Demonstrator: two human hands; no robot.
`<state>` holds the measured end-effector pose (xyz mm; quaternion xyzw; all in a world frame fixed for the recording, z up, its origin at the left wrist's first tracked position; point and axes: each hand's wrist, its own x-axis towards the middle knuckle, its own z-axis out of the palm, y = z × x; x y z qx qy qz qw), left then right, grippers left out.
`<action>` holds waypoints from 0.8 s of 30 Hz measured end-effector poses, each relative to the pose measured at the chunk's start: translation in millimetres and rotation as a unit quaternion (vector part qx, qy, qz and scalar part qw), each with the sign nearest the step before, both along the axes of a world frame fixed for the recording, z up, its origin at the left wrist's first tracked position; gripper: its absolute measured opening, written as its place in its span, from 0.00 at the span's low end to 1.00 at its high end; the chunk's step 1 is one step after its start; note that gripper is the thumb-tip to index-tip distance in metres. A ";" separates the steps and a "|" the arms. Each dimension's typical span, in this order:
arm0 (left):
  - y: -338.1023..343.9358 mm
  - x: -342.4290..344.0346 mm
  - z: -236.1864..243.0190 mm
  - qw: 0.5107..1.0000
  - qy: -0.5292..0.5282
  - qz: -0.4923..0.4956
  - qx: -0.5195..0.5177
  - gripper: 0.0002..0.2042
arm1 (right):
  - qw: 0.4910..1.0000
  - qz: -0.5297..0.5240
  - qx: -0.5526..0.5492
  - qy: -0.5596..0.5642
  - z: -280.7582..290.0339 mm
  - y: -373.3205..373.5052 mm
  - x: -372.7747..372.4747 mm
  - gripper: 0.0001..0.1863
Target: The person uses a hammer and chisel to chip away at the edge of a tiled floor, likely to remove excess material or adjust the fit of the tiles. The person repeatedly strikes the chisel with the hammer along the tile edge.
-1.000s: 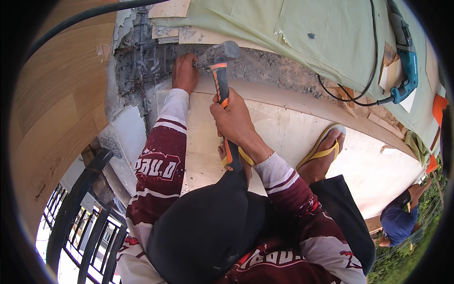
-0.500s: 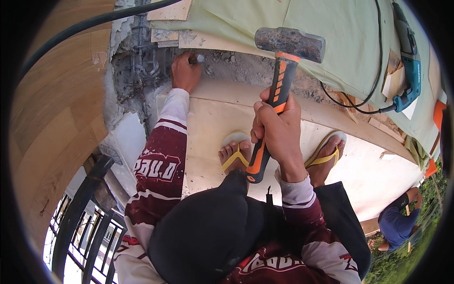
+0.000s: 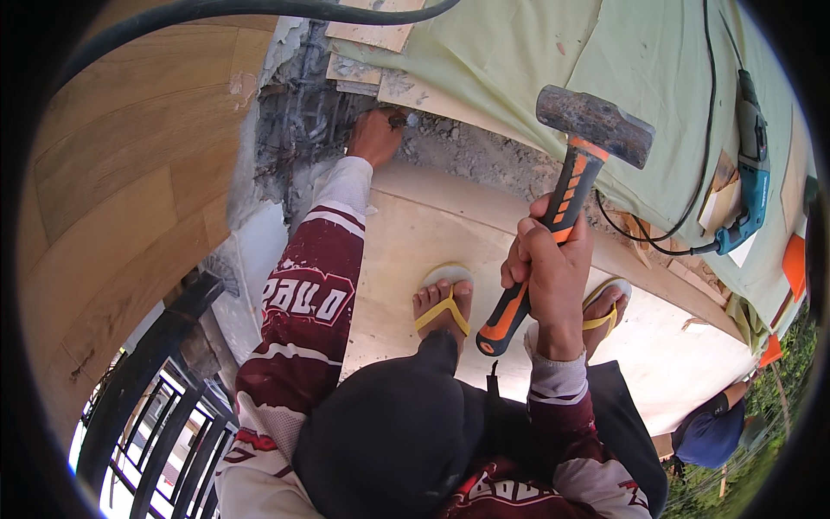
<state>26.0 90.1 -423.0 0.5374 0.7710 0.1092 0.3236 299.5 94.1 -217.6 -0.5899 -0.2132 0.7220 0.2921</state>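
My left hand (image 3: 373,138) is closed on a chisel (image 3: 401,121), its grey end showing beside my thumb, at the edge of broken concrete with exposed steel bars (image 3: 303,121). Most of the chisel is hidden. My right hand (image 3: 546,268) grips the black-and-orange handle of a sledgehammer (image 3: 595,125), held up to the right of the chisel with its worn steel head over the pale green sheet (image 3: 493,60). Loose grey rubble (image 3: 454,147) lies along the channel past my left hand. My sandalled feet rest on a pale board (image 3: 402,233) below.
A teal drill (image 3: 743,208) with a black cord lies at the right. A dark hose (image 3: 259,12) crosses the top left, beside curved wood panels (image 3: 121,147). A black railing (image 3: 156,415) is at lower left; another person (image 3: 709,428) in blue is at lower right, near greenery.
The hammer has lifted off the chisel and moved to the right in my right hand. My left hand stays at the broken concrete; the whole view has shifted slightly.
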 end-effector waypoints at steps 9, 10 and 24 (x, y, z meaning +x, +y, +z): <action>5.3 11.9 -5.7 0.975 0.025 -0.158 -0.151 0.17 | 1.000 0.008 -0.009 -0.006 -3.4 -5.4 2.0 0.09; 9.8 11.4 -9.0 0.976 0.043 -0.156 -0.143 0.17 | 1.000 0.004 -0.008 -0.015 -3.4 -5.8 2.9 0.09; 10.5 -0.5 -19.4 0.970 0.015 -0.235 -0.068 0.13 | 1.000 -0.018 -0.010 -0.013 -16.1 -8.9 26.2 0.09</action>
